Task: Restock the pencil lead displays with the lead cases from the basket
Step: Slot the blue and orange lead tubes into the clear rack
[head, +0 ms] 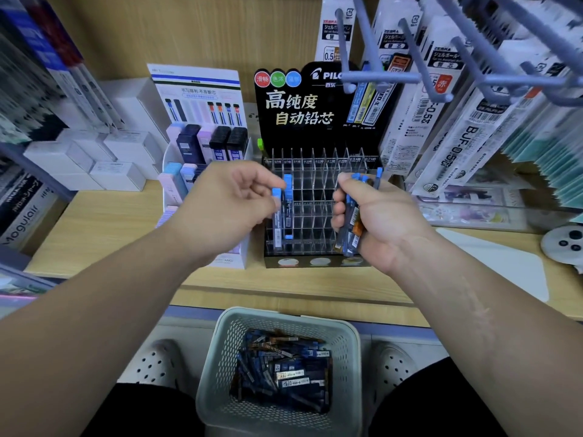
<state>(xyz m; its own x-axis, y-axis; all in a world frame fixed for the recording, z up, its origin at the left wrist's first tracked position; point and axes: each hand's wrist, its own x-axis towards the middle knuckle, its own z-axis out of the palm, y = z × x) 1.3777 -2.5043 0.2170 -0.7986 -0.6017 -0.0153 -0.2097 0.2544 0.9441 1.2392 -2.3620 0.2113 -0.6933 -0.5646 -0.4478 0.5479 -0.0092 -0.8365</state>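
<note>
Head view: nearest, a pale perforated basket (217, 367) sits on the floor between two white clogs (154, 364), below the edge of the surface (94, 228). A loose heap of dark blue lead cases (284, 370) lies in it, a few of them brown. Above, both hands are raised in front of the rack (315, 200). The left hand (227, 203) pinches one slim case (277, 216) between thumb and fingertips. The case is upright with its blue cap on top, at the rack's left edge. Another blue-capped case (288, 209) stands just beside it, and I cannot tell whether the fingers touch it. The right hand (381, 216) is curled tight round a bundle (351, 225) of blue and orange cases, with their caps poking out above the fist. The clear acrylic rack stands on the surface, and most of its slots show no cases. Behind it rises a black header card (299, 108) with Chinese lettering. To the left stands a white display (202, 146) of pastel and dark cases.
</note>
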